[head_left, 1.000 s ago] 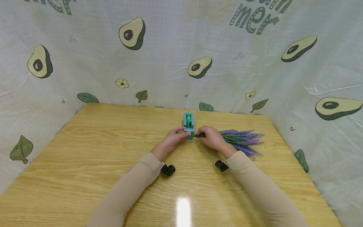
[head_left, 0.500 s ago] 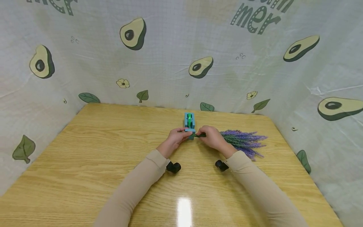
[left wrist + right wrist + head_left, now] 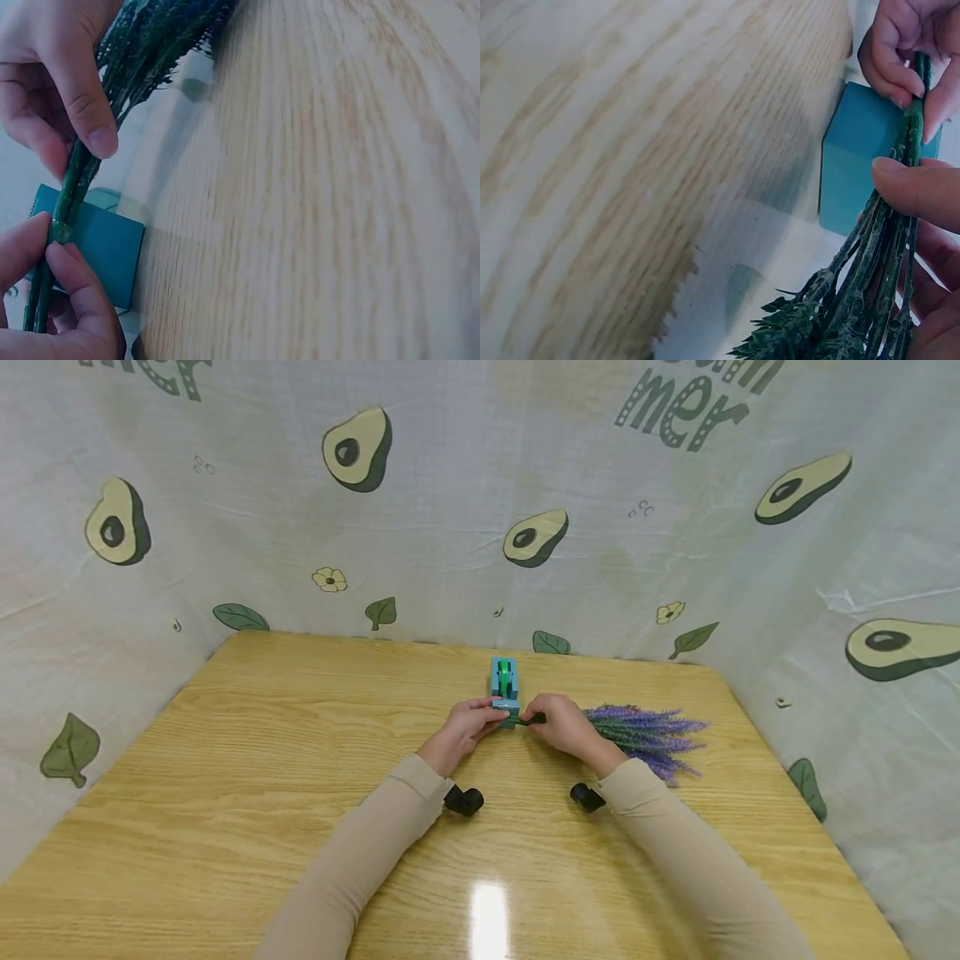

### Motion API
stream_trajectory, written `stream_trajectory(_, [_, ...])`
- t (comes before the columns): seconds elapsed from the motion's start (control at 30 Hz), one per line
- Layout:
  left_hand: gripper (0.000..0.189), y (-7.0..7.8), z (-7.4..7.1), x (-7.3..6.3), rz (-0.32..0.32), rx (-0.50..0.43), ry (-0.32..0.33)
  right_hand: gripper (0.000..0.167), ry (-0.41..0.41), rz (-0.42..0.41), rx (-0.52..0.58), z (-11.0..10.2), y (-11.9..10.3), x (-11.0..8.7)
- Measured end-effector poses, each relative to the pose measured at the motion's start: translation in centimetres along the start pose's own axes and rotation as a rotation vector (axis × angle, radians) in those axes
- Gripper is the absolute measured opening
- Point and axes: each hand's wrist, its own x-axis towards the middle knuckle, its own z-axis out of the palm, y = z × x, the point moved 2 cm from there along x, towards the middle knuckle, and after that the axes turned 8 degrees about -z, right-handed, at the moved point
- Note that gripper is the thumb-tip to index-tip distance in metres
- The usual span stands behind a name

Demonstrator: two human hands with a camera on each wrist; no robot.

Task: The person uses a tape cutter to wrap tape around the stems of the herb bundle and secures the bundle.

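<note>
A bunch of artificial lavender (image 3: 648,735) lies toward the right, its purple heads pointing right and its green stems (image 3: 73,176) running left between my hands. My left hand (image 3: 468,724) pinches the stem ends between thumb and fingers. Closer to the blossoms, my right hand (image 3: 561,724) grips the same stems with thumb and fingers. In the left wrist view, a shiny patch like clear tape (image 3: 60,231) shows on the stems by the left fingertips. Right behind the hands stands a blue tape dispenser (image 3: 506,704) holding a green roll (image 3: 504,677); its front is partly hidden.
The wooden table (image 3: 337,718) stretches out on both sides and toward me. A pale curtain (image 3: 442,527) printed with avocados hangs along the back and sides. Black wrist-camera mounts (image 3: 465,802) project below the forearms.
The whole head view has shifted slightly. My left forearm has come a little to the right. Both hands keep their hold on the stems beside the tape dispenser.
</note>
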Motion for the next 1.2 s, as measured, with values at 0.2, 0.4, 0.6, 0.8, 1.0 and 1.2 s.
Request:
stream_trajectory(0.2, [0.041, -0.3, -0.1, -0.1, 0.009, 0.033, -0.006, 0.017, -0.013, 0.000, 0.011, 0.1, 0.1, -0.1])
stream_trajectory(0.4, [0.053, -0.6, -0.3, -1.5, 0.046, 0.096, -0.003, 0.017, -0.005, -0.038, 0.023, -0.2, -0.4, -0.5])
stream_trajectory(0.6, [0.030, -1.1, -0.7, -2.7, 0.121, 0.167, -0.009, 0.016, -0.005, -0.063, 0.019, -0.5, -1.1, -0.9])
stream_trajectory(0.8, [0.017, -1.2, -1.6, -2.9, 0.173, 0.295, -0.068, 0.015, -0.009, -0.071, 0.030, -0.7, -1.3, -1.2])
stream_trajectory(1.0, [0.024, -0.7, -2.4, -3.2, 0.186, 0.442, -0.162, 0.014, -0.017, -0.099, 0.027, -0.8, -1.7, -1.3])
stream_trajectory(1.2, [0.026, -0.7, -2.6, -3.2, 0.166, 0.564, -0.179, 0.013, -0.029, -0.111, 0.019, -1.0, -2.1, -1.3])
